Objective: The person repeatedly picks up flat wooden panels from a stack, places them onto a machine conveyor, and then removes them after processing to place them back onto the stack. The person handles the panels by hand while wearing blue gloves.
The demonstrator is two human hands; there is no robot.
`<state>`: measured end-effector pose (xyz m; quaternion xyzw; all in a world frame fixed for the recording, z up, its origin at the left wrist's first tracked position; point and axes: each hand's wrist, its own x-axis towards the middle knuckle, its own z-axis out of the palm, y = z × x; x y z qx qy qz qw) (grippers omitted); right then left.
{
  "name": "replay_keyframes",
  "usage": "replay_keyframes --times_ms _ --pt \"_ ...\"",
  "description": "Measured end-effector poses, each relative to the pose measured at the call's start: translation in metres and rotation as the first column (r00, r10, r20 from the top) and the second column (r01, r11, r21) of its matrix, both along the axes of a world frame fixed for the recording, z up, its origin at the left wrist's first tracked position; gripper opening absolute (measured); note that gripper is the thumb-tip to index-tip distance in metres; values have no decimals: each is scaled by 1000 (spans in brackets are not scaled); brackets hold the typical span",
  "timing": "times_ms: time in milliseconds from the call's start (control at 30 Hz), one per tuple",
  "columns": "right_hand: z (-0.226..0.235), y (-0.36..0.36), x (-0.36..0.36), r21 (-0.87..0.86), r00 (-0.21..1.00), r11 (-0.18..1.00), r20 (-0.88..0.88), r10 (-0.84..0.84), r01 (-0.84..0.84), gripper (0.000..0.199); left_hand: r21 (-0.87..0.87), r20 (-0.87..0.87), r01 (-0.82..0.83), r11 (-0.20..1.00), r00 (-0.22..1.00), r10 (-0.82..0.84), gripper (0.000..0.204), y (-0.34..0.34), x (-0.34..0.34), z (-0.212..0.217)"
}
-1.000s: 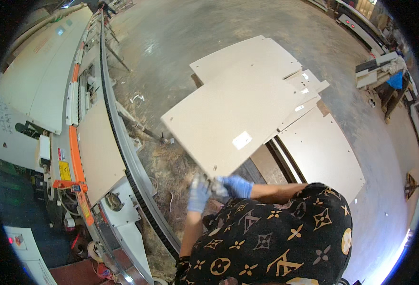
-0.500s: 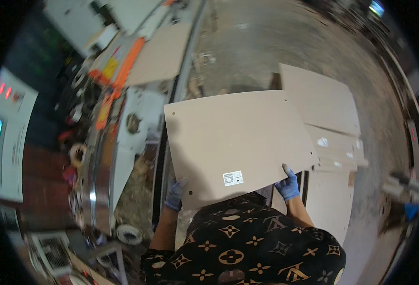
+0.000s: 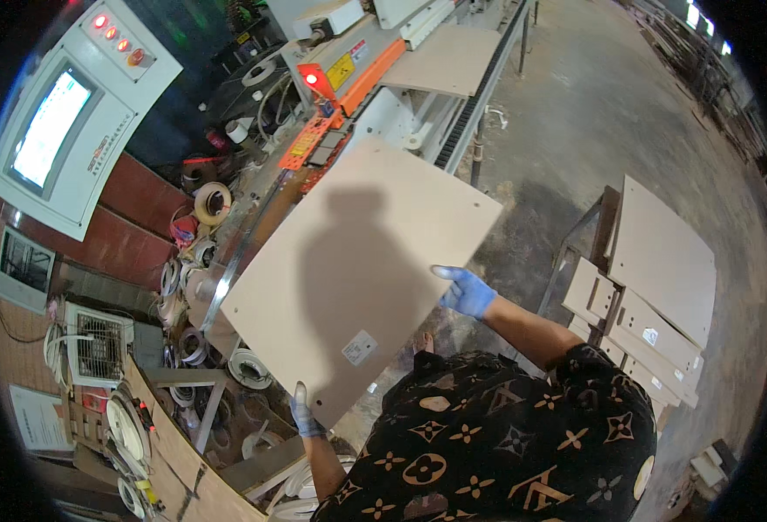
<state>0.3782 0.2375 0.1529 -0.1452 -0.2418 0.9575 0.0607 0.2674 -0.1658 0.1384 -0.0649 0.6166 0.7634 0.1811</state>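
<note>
The person has turned away from the stack of boards (image 3: pixel 653 287) toward the machine (image 3: pixel 375 78). The beige panel (image 3: pixel 357 270), carried by both gloved hands, now hangs over the machine's edge.

1 held board (image 3: pixel 357 278), 2 gloved hands, roughly 6 stacked panels (image 3: pixel 662 261).

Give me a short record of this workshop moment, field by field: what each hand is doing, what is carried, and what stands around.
Left hand: blue glove, gripping the near corner of the board
Right hand: blue glove, on the board's right edge
Board: large pale panel, held tilted, small label near its lower edge
Ahead: machine with conveyor carrying another panel
Far left: control panel with screen
Right: stack of cut panels on a low rack
Below left: rolls of edge tape
</note>
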Motion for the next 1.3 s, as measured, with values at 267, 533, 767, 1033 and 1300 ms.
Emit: replay_keyframes --times_ms 267,533,767,1033,1300 --pt "-5 -14 -134 -57 963 998 270 12 3 53 112 42 -95 989 995 90 60 -12 -66 -33" --pt "13 -23 -162 103 976 994 213 -52 31 64 263 295 -155 952 953 73 58 32 -105 -28" --pt "21 -18 -170 108 963 993 260 -69 42 60 282 366 -150 948 930 38 53 40 -110 -20" --pt "26 2 -173 182 977 983 206 -60 22 64 328 289 -26 944 955 -74 66 50 -122 -41" --pt "26 35 -189 107 968 991 228 -102 79 63 260 248 19 965 965 -86 68 95 -128 -19"
